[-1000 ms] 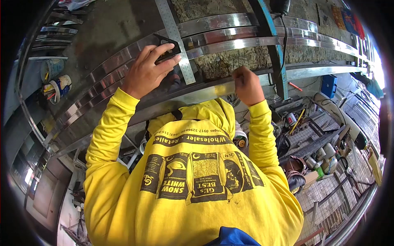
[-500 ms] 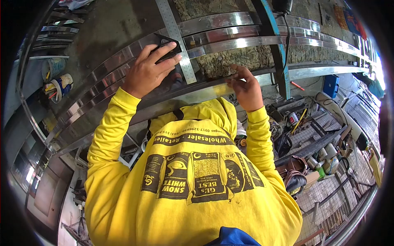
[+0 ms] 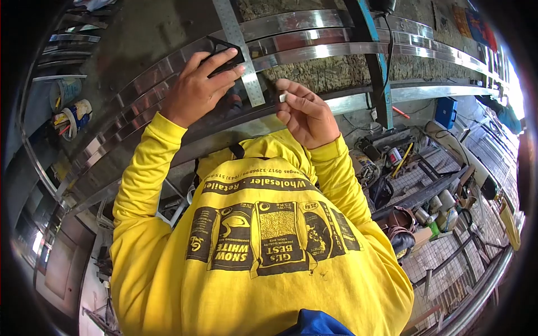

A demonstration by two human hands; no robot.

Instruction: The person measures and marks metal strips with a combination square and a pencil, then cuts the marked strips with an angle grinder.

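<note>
My left hand (image 3: pixel 199 87) is closed around the black stock of a try square (image 3: pixel 231 54), its fingers bent over the edge. The square's ruled steel blade (image 3: pixel 250 84) lies across shiny metal bars (image 3: pixel 319 50). To the right of the blade's lower end, my right hand (image 3: pixel 307 115) is raised with the palm partly turned up. Its thumb and fingers pinch a small white piece (image 3: pixel 282 97) that looks like chalk. This piece is apart from the metal.
A blue-edged beam (image 3: pixel 384 84) crosses the bars at the right, with a black cable (image 3: pixel 390 50) hanging beside it. A blue box (image 3: pixel 446 112) and several tools lie on the right. Buckets (image 3: pixel 73 119) stand at the left.
My right hand has moved left and nearer the blade, turning so the white piece shows. My left hand and the square have shifted slightly left in view.
</note>
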